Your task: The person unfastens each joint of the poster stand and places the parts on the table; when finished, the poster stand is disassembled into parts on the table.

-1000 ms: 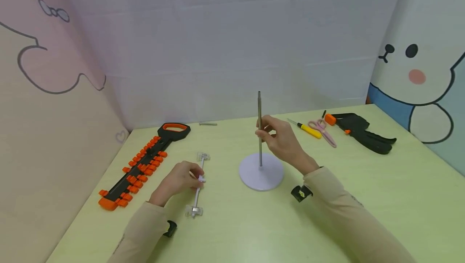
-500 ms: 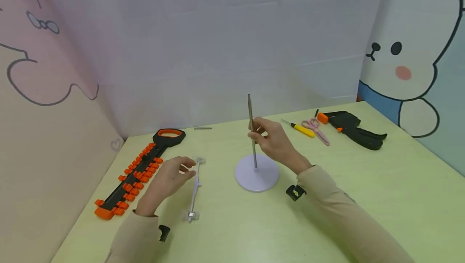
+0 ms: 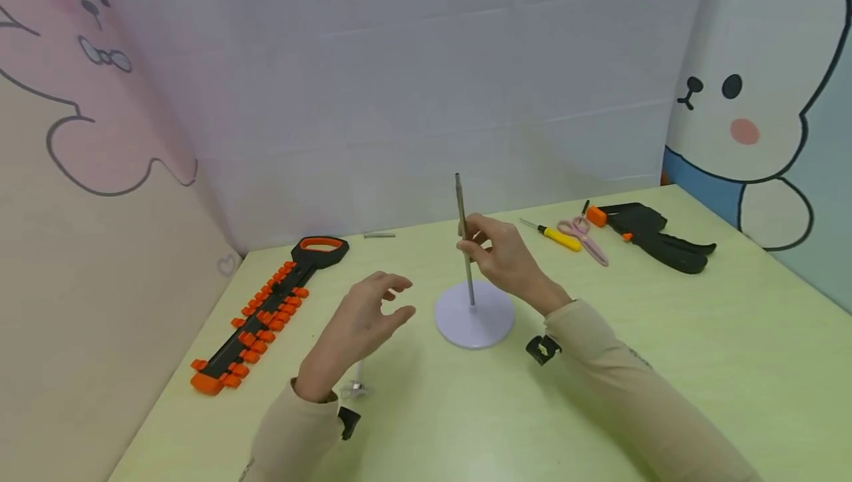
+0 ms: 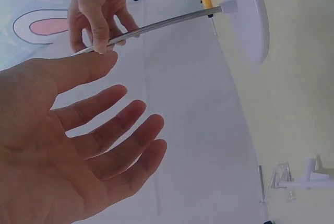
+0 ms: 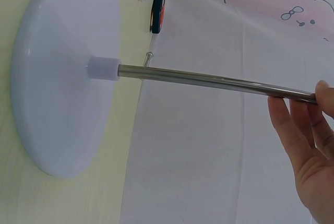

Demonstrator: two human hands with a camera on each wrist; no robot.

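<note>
The right hand (image 3: 509, 256) grasped the metal rod (image 3: 469, 279), thumb and fingertips pinching it near mid-length. The rod stood slightly tilted, its lower end seated in the collar of the round white base (image 3: 489, 330), which rested on the table (image 3: 479, 423). The left hand (image 3: 359, 319) was released, fingers parted, partly covering the white bar (image 4: 300, 184) in the head view.

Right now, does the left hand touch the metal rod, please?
Apart: the head view shows a strip of table between the left hand and the metal rod.
</note>
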